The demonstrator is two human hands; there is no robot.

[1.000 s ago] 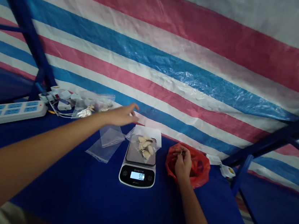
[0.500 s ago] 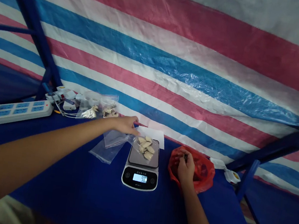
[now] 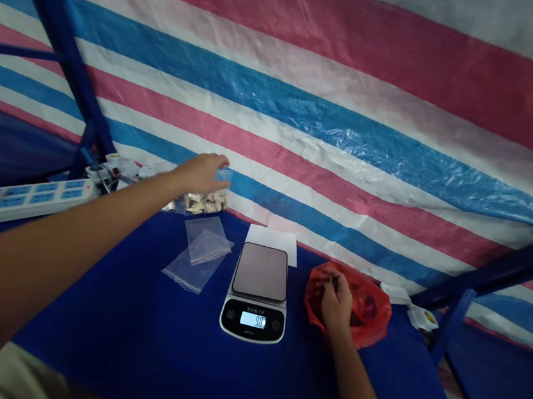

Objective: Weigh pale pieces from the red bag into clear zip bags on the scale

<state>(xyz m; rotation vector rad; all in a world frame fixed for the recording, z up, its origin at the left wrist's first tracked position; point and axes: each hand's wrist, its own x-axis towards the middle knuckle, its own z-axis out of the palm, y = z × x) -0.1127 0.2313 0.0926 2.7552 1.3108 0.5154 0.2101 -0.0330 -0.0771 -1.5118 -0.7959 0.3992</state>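
At the back of the table, my left hand (image 3: 203, 173) has its thumb and fingers closed at the top of a clear zip bag (image 3: 217, 201) of pale, wedge-shaped pieces. This bag rests beside another bag (image 3: 194, 203) of similar pieces, against the striped sheet. My right hand (image 3: 337, 302) is inside the mouth of a red plastic bag (image 3: 371, 316), fingers curled around something small and dark that I cannot make out. Between my hands stands a digital scale (image 3: 261, 273) with a bare plate; its lit display (image 3: 252, 320) reads about 98, any decimal point unclear.
Flat clear zip bags (image 3: 194, 268) lie left of the scale, and white paper (image 3: 285, 241) lies behind it. A long power strip (image 3: 28, 202) is at the left. White plugs (image 3: 421, 317) sit right of the red bag. Blue frame bars (image 3: 450, 325) flank the table.
My left hand has carried the zip bag of pale pieces off the scale, leftward and back, beside the other bag. My right hand stays in the red bag.
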